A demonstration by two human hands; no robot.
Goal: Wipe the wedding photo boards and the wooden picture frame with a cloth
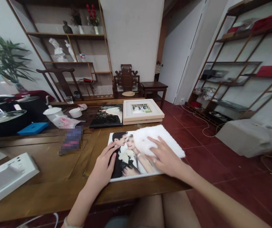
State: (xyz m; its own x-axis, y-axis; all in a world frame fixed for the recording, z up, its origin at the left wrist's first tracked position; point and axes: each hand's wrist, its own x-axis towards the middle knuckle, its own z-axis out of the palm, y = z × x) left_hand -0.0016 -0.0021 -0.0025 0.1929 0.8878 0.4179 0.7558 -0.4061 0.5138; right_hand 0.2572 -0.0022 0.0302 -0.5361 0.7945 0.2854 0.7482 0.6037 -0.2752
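Note:
A large wedding photo album (128,161) lies flat on the wooden table (52,164) in front of me. My left hand (104,166) rests flat on its left edge, fingers stretched out. My right hand (164,155) lies on a white fluffy cloth (150,141) that covers the album's upper right part, fingers spread and pressed onto it.
Behind the album lie a dark photo print (107,116) and a white framed picture box (142,110). Left on the table are a white box (8,175), a blue box (33,128), a white teapot (52,113), a bowl (75,112) and pots. Shelves line both walls; a grey carton (250,137) sits on the red floor.

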